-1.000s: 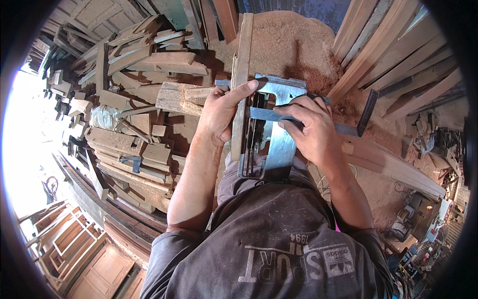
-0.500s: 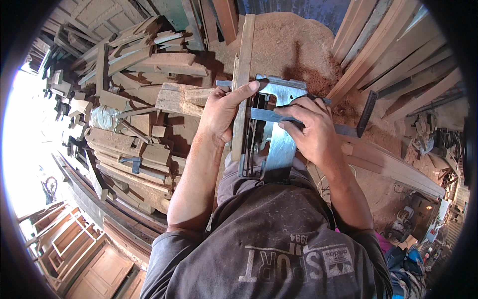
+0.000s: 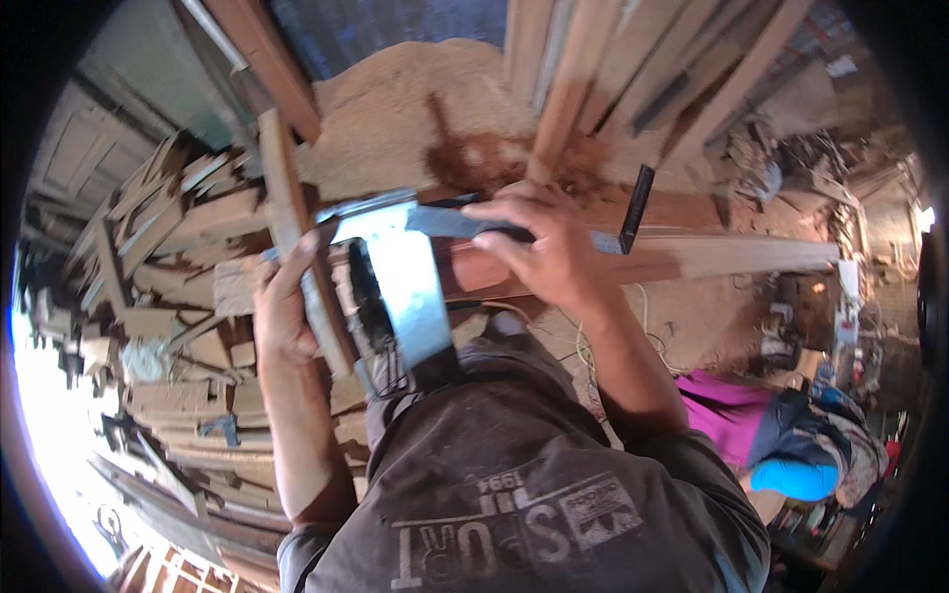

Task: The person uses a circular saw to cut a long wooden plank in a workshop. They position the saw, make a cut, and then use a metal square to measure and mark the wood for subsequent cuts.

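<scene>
My left hand (image 3: 287, 306) is closed around a narrow wooden strip (image 3: 284, 188), its thumb lying along the wood. The strip stands along the left side of a shiny metal plate (image 3: 400, 267) with a dark slot, which looks like the base of an upturned power saw. In my right hand (image 3: 544, 242) is a square, pinched between thumb and fingers. Its metal blade (image 3: 442, 220) reaches over the plate's right edge, and its black stock (image 3: 639, 206) sticks up to the right of the hand. Whether the blade touches the plate, I cannot tell.
Stacked wood offcuts (image 3: 148, 252) fill the left side. Sawdust (image 3: 405, 94) is heaped ahead, with upright planks (image 3: 573, 79) leaning beyond it. A long timber (image 3: 732, 255) runs to the right, above a loose cable (image 3: 643, 326). Purple cloth (image 3: 722, 415) lies at the lower right.
The view has turned to the right. My right hand has drawn the square rightward, so its blade end is farther from the strip and the slot. My left hand still grips the strip.
</scene>
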{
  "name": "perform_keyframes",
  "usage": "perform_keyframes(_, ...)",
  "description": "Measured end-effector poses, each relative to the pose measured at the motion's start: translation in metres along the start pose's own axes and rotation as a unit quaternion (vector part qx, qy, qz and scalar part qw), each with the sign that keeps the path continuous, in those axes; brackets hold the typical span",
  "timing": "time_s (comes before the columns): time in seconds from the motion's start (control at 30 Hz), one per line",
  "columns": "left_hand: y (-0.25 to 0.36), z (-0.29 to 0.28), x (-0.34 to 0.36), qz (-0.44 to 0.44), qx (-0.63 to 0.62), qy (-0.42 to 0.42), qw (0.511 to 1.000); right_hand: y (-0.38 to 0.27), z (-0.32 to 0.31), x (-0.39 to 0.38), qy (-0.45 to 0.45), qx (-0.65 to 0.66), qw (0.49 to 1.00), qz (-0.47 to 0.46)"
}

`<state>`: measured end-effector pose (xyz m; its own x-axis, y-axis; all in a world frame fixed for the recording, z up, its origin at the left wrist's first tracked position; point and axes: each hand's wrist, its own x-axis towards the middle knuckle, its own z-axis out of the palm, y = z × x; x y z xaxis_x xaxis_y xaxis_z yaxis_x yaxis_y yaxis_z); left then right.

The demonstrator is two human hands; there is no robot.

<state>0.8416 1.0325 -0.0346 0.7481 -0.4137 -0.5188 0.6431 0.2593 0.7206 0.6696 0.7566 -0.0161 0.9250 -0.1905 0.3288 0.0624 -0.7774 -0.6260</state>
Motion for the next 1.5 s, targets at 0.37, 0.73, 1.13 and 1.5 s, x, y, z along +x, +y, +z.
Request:
perform_keyframes(0.37,-0.002,0.005,0.000,0.017,0.020,0.016,1.000,0.190,-0.037,-0.152,-0.135,-0.016,0.958,0.251)
perform_keyframes(0.73,0.001,0.004,-0.001,0.022,0.086,0.037,0.995,0.098,0.038,-0.046,0.003,0.260,0.934,0.244)
perform_keyframes(1.13,0.008,0.010,-0.009,0.023,0.023,-0.020,0.999,0.101,0.101,0.067,-0.322,0.471,0.762,0.307)
perform_keyframes(1.5,0.006,0.007,-0.005,0.017,-0.009,-0.041,0.999,0.111,0.113,0.069,-0.334,0.549,0.690,0.333)
